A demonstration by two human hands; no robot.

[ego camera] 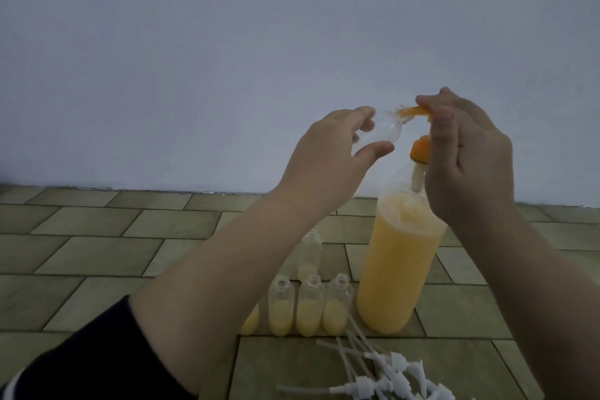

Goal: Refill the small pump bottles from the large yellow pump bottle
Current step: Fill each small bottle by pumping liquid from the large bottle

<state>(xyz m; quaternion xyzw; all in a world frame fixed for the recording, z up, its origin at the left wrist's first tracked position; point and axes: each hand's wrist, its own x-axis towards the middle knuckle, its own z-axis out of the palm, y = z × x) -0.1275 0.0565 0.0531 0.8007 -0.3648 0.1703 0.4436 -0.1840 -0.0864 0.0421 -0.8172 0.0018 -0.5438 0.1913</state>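
Tiled floor (97, 237): left hand (328, 156) grips clear small bottle (156, 130); right hand (467, 159) grasps orange pump (514, 111).

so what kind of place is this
Probably a home floor used as a workspace: olive tiled floor, plain pale wall, and the large yellow pump bottle standing directly on the tiles.

Tiled floor (97, 256), meeting wall at far edge. Standing on it: lg. yellow pump bottle (399, 269); just left, small uncapped bottles (308, 305) in a row, part-filled w/ yellow liquid, one behind. Near edge: loose white pump heads (389, 370) in a heap.
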